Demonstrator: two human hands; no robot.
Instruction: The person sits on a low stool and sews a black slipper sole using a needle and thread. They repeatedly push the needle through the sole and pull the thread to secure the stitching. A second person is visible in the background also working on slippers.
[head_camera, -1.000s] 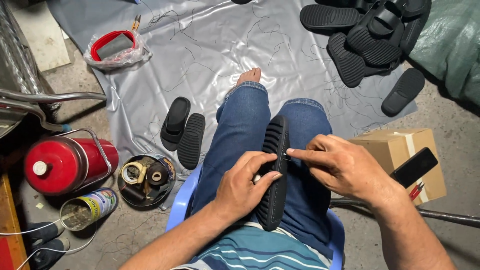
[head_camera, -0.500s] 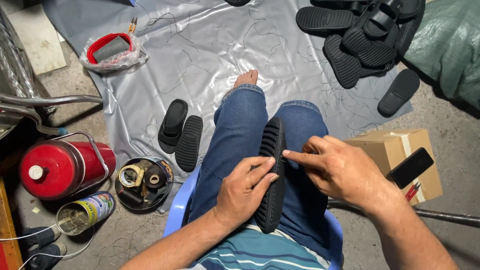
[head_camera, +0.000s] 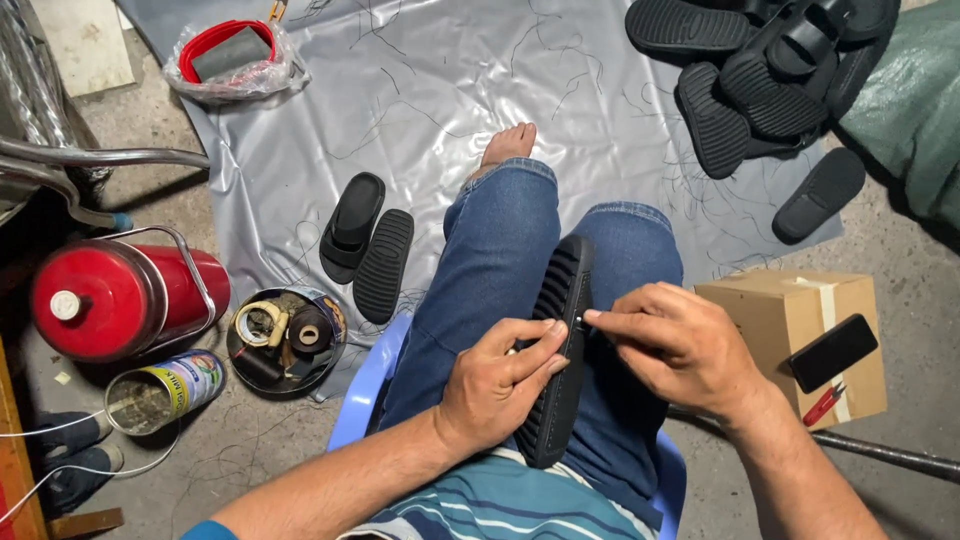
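Observation:
A black ribbed sandal sole stands on its edge between my jeans-clad thighs. My left hand grips its left side, fingers curled over the ridged sole. My right hand pinches something small at the sole's right edge, thumb and forefinger pressed together against the rubber; what it pinches is too small to tell. I sit on a blue plastic stool, one bare foot out on a grey plastic sheet.
Two black sandals lie left of my leg, a pile of black sandals at top right. A round tin with tape rolls, a red flask and a can sit left. A cardboard box with a phone stands right.
My right hand has slid slightly along the sole's edge, and my left hand's fingers have shifted on the ridges. The sole stays on my lap.

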